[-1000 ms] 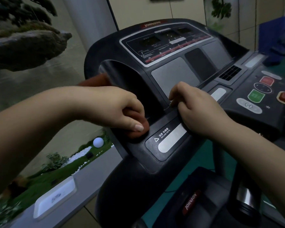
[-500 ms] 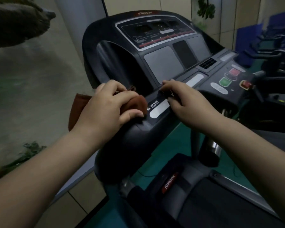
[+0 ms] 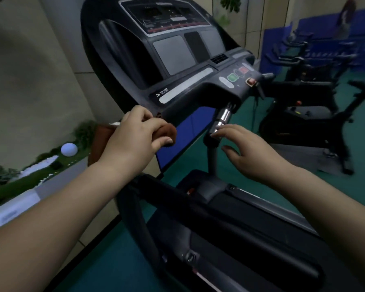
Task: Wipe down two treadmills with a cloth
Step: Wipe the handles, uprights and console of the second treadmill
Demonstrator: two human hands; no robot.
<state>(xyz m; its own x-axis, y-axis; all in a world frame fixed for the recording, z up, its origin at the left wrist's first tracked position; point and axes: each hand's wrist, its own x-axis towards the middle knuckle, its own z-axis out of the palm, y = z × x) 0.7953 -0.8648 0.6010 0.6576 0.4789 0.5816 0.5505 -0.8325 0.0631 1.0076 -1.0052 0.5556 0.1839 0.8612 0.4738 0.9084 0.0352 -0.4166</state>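
The brown cloth (image 3: 167, 131) is gripped in the left hand (image 3: 135, 142) just below the treadmill console (image 3: 177, 53), at its near left corner, while the right hand (image 3: 247, 152) is held open farther right, below it.

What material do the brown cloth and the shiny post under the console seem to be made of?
The cloth in the left hand looks like soft, matte fabric, perhaps microfibre: it bunches and folds. The post looks like polished metal, possibly chrome-plated: it shows bright reflections.
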